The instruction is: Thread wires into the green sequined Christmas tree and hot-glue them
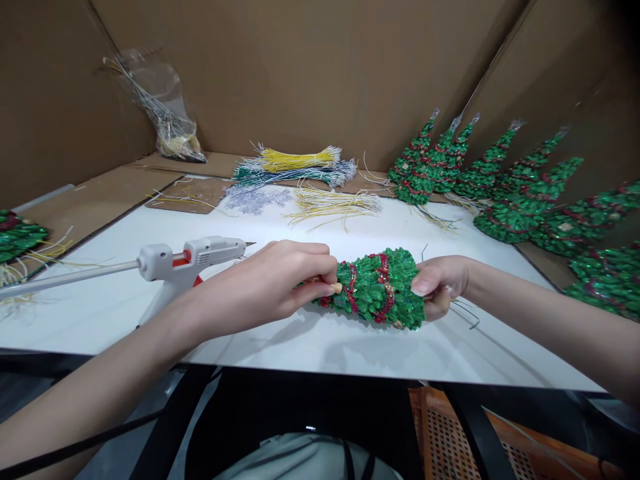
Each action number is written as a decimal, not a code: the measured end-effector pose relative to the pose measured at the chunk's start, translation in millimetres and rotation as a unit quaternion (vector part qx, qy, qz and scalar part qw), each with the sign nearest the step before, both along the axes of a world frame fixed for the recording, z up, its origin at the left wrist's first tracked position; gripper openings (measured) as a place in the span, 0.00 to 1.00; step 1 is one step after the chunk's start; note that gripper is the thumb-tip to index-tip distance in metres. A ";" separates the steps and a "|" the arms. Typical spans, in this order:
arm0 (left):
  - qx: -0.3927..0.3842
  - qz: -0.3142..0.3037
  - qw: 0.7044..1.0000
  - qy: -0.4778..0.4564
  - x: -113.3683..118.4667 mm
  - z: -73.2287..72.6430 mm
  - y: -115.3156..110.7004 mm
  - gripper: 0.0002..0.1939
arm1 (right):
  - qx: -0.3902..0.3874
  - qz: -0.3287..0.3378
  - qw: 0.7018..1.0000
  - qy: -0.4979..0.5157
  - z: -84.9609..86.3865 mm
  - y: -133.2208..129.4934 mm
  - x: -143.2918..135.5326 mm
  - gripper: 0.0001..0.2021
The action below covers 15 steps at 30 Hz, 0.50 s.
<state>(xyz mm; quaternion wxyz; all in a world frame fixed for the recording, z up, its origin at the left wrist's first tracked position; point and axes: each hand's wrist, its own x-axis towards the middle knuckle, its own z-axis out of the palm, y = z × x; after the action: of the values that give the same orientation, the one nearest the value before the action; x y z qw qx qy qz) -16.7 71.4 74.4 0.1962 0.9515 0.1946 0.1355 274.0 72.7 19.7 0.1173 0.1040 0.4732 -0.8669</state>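
Note:
A small glittery green Christmas tree figure (373, 287) with red garlands lies on its side, held just above the white work surface. My right hand (443, 283) is closed round its wide base, the thumb pressed on the edge. My left hand (305, 277) is closed round the narrow end and hides the tip. A small tan bit (337, 288) shows at my left fingertips; whether it is part of the tree I cannot tell. Behind my left wrist a white hot glue gun (200, 257) stands with a long glue stick in its back.
Several finished-looking green trees (515, 193) stand at the right. At the back lie bundles of yellow, white and green wires (300, 160), loose yellow wires (335, 203) and silvery snowflakes (255, 199). A clear bag (173, 113) leans in the left corner. Cardboard walls (300, 73) enclose the table.

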 end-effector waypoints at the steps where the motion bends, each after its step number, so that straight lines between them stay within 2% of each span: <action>1: 0.001 0.000 1.000 0.001 0.0 0.2 -0.1 0.08 | 0.003 -0.001 1.000 -0.009 0.3 0.1 0.5 0.31; 10: -0.019 0.018 1.000 -0.010 -1.5 -2.9 -0.4 0.07 | 0.024 -0.018 0.998 -0.052 0.1 -3.6 3.4 0.33; 15: -0.015 0.056 0.997 -0.047 -4.9 3.7 -2.4 0.07 | 0.049 -0.058 0.993 -0.088 3.2 -9.8 7.0 0.31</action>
<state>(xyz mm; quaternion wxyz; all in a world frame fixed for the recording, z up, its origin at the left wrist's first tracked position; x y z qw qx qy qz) -21.6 69.0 78.2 0.2111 0.9286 0.2405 0.1880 281.0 62.9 22.8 0.1028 0.2129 0.4963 -0.8354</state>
